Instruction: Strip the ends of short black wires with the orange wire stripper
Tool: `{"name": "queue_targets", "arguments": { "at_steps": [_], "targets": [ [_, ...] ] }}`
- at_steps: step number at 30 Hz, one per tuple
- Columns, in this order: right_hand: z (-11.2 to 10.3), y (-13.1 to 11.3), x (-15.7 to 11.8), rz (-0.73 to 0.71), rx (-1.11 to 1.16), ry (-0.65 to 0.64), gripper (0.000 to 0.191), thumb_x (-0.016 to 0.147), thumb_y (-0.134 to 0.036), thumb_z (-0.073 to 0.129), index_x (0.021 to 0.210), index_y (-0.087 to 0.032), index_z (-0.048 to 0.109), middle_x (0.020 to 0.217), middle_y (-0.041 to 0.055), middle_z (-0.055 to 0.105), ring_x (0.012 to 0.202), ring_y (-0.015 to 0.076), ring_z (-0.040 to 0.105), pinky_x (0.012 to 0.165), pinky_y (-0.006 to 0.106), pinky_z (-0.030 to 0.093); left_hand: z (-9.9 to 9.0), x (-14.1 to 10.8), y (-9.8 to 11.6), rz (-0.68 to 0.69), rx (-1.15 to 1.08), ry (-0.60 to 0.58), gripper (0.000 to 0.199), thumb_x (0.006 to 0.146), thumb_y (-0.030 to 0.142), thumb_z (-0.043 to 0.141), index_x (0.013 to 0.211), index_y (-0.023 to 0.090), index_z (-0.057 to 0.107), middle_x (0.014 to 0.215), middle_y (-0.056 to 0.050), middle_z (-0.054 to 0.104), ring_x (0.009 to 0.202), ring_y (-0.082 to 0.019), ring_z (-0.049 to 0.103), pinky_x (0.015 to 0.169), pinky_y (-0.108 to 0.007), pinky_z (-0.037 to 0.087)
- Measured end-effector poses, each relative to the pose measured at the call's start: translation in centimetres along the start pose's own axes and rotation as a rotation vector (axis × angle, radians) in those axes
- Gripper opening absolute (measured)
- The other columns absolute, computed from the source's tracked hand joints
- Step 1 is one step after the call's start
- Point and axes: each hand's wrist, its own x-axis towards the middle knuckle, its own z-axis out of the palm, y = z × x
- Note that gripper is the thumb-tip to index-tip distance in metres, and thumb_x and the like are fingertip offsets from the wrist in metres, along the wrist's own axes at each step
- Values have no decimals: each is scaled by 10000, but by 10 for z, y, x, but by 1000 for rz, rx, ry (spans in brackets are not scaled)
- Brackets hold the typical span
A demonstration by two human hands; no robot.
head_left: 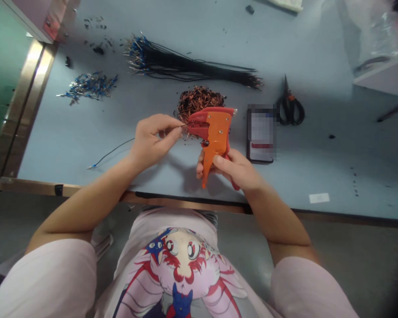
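Between the thumb and fingers of my left hand (157,138) is a thin black wire (114,145). One end of it, with a blue and silver terminal, trails out to the left over the table. Its other end reaches the red jaws of an orange and red wire stripper (219,130). My right hand (234,167) is wrapped around the stripper's handles. Just behind the jaws lies a heap of short copper and black wire scraps (199,98), partly covered by the tool.
A long bundle of black wires (199,66) with blue terminals lies at the back. Loose blue terminals (91,86) are piled at the left. To the right are a phone (261,134), black-handled scissors (290,106), a white label (319,198) and a pen (393,111).
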Motion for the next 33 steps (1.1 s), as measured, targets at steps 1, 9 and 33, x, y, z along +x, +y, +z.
{"name": "queue_targets", "arguments": {
  "at_steps": [1,9,33],
  "targets": [
    [0,-1,-1,6,13,4,457,831,-554,728,994,-145,610,907,91,697,803,219,714,637,343,632,0,0,1,21,47,34,139,891,298,612,842,246,732,728,-9,711,640,-144,601,610,-293,475],
    [0,-6,-7,2,-1,87,441,850,-542,715,1024,-148,620,895,84,690,801,206,693,659,344,626,-5,0,0,108,239,176,109,918,327,624,901,297,728,795,-4,714,783,-188,642,837,-399,494],
    [3,-2,-5,44,45,60,466,797,-489,789,1052,-143,608,908,82,711,785,206,721,653,335,634,0,-1,-2,120,130,35,142,902,308,594,830,243,697,764,-23,704,728,-184,636,728,-349,489]
  ]
}}
